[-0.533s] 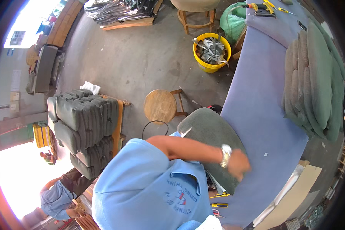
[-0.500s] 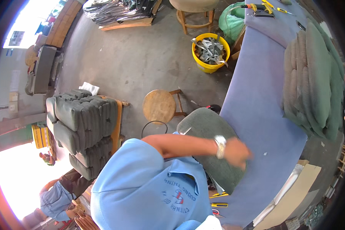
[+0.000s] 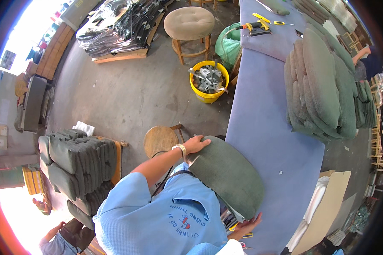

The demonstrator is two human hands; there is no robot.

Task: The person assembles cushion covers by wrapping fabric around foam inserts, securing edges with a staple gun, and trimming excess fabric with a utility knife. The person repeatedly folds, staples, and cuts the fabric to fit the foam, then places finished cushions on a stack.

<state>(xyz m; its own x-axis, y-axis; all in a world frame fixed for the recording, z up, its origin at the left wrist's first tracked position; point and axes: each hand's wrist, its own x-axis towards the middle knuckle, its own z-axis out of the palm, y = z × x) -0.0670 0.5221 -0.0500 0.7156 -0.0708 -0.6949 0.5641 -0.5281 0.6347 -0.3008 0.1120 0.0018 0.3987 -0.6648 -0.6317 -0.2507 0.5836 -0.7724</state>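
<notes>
Green cushion at the edge of the surface: left hand grasping one end, right hand at the other, grip unclear. We see its top covered; underside hidden, remaining work undetermined.

And there's the left arm, well extended, elbow only gently bent, the bare forearm slanting up toward the top right of the view! At its end, the left hand is turned knuckles up, fingers bent in a grip. Down at lower right, here's the right hand, fingers slightly parted and angled up and outward, thumb hard to make out, most of that forearm hidden.
</notes>
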